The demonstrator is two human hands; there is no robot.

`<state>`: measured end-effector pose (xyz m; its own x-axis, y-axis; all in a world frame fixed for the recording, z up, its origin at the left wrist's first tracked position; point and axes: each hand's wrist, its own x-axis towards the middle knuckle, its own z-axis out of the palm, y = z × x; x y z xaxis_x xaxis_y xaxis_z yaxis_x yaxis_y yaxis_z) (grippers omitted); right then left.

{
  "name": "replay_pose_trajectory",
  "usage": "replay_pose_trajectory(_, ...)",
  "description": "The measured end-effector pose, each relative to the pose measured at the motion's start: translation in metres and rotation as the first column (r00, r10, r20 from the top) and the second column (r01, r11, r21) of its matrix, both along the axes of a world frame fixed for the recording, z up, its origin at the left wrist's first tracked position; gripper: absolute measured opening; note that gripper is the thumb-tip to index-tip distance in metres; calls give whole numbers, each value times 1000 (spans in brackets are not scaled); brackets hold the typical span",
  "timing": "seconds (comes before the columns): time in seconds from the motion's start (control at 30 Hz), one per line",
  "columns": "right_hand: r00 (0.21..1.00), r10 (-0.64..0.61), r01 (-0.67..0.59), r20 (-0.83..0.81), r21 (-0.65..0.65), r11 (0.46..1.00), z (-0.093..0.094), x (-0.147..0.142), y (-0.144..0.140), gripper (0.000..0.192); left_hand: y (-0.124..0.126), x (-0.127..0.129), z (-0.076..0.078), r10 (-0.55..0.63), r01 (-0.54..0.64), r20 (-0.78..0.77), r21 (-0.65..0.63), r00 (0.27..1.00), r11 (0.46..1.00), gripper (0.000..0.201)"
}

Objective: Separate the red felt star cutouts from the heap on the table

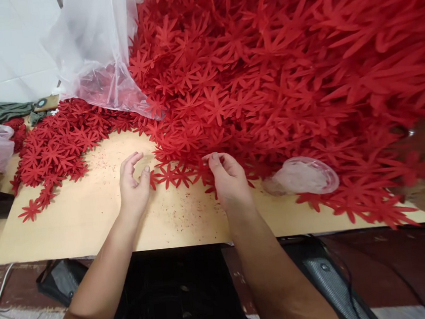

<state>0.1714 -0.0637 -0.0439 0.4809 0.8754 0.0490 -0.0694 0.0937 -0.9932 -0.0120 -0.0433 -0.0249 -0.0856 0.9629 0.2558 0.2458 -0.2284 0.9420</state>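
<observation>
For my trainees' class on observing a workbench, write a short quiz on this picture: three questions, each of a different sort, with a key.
1. Multiple choice. Where does the round plastic container lie, seen from the right hand?
A) To its left
B) To its right
C) Directly beneath it

2. True or false. The thumb and fingers of the left hand are apart.

3. Fill the gap. The flower-shaped pieces heaped on the table are coloured ____.

Key: 1. B; 2. True; 3. red
</observation>
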Motion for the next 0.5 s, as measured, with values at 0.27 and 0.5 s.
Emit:
replay_pose_trajectory(0.27,991,-46,45,-126,-9,999,10,-4,16,52,-28,42,6,-170,281,393,-246,904,927,25)
replay_pose_trajectory(0.5,979,198,-203,50,150,968,29,-49,-9,28,-7,59,8,-60,456,680,-421,731,784,51)
